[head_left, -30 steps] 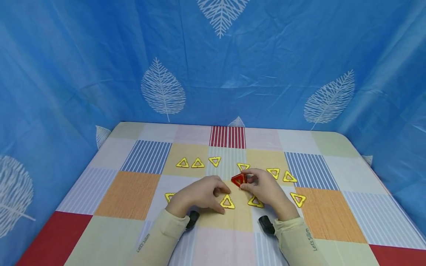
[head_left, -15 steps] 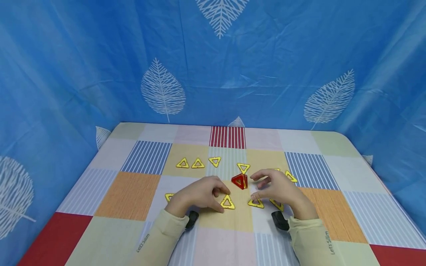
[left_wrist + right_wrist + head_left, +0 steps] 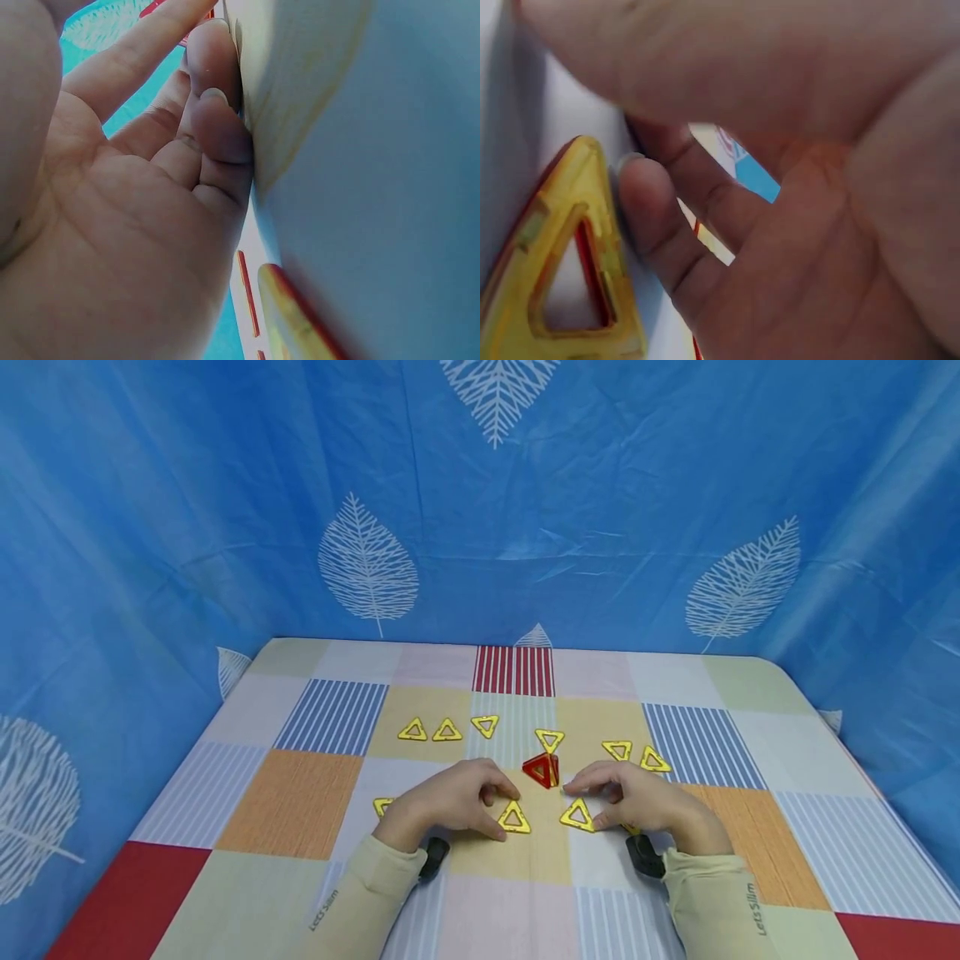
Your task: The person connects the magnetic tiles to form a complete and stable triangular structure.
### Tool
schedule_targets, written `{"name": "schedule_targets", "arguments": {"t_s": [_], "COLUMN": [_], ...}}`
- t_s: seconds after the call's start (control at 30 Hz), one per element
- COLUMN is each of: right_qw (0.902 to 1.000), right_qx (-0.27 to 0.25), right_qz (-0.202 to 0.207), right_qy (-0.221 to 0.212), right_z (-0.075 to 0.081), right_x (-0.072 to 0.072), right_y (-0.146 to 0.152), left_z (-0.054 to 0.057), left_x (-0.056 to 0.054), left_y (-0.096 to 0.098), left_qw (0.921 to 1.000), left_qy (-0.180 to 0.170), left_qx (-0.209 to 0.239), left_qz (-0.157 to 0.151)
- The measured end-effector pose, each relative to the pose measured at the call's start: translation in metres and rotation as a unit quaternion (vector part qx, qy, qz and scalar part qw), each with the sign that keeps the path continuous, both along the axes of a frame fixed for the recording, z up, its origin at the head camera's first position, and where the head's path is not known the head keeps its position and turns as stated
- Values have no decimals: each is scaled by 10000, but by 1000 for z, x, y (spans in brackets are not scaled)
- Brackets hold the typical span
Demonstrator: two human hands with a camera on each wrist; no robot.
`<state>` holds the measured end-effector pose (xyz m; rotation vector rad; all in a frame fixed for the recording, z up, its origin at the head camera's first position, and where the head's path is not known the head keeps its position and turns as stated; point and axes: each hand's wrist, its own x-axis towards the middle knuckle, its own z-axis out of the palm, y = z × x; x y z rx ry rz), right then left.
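Near the middle of the table a small red triangular piece with yellow edging stands by itself, built from triangle tiles. My right hand is just right of it, fingers loosely bent and nothing between them. Beside its thumb lies a yellow triangle tile; a second yellow tile shows close to the fingers in the right wrist view, partly under the hand in the head view. My left hand rests on the table with relaxed, curved fingers, empty, its fingertips right at another yellow triangle tile.
Several yellow triangle tiles lie farther back, such as one at the far left and one at the right. Another tile is partly covered by my left wrist. A blue curtain hangs behind the patchwork-covered table.
My right hand has let go of the red triangular piece and drawn back to the right and lower, near the front tiles. The left hand has stayed put.
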<state>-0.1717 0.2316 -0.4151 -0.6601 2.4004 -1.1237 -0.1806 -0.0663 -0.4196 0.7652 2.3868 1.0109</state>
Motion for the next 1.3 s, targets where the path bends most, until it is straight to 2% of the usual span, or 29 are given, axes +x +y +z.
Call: {"name": "schedule_targets", "arguments": {"t_s": [0.17, 0.4, 0.6, 0.8, 1.0, 1.17, 1.3], "right_qw": [9997, 9990, 9974, 9971, 9971, 9967, 9971], "right_qx": [-26, 6, 75, -177, -355, -721, -650], "right_qz": [108, -97, -595, -720, -665, -376, -376], "right_qy": [199, 443, 394, 170, -81, -30, -119], "right_z": [-6, -10, -10, -10, -10, -9, -7], "right_x": [-2, -4, -3, -5, -5, -5, -4], "right_y": [-1, -5, -8, -5, -7, -11, -17], "left_z": [-1, -1, -2, -3, -3, -2, -1], "left_x": [0, -1, 0, 0, -1, -1, -1], "left_y": [0, 0, 0, 1, 1, 3, 3], "left_qw": [10000, 9999, 10000, 9999, 9997, 9999, 9999], "left_qy": [42, 87, 76, 7, -13, -67, -108], "left_qx": [36, 16, -9, -10, 117, 51, -2], "left_qz": [-37, -60, -61, -103, -217, -93, -45]}}
